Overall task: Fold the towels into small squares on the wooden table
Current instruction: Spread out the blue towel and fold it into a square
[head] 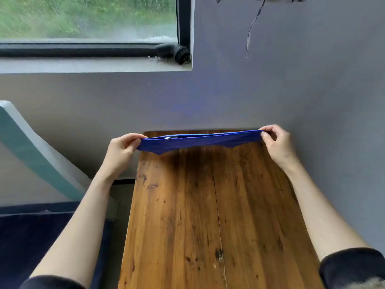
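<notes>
- Grey wall (291, 90), window (87, 17) top L; wood table (208, 205) below.
- Blue towel (198, 140): stretched taut in air over table's far end.
- L hand (123, 150): pinches towel's L end.
- R hand (276, 142): pinches R end.

The towel (200, 140) was a solid royal blue, with a small white tag (167, 138) showing near its upper edge. The table (208, 215) was warm orange-brown wood, streaked lengthwise with grain and flecked with dark spots and stains. Behind it the wall (291, 90) was a flat bluish grey. The window frame (184, 21) was black, and the view through it was blurred green. The sleeves (352, 265) were black. A dark navy cushion (31, 236) lay at the left, beside a pale teal and white slanted piece (27, 147).
</notes>
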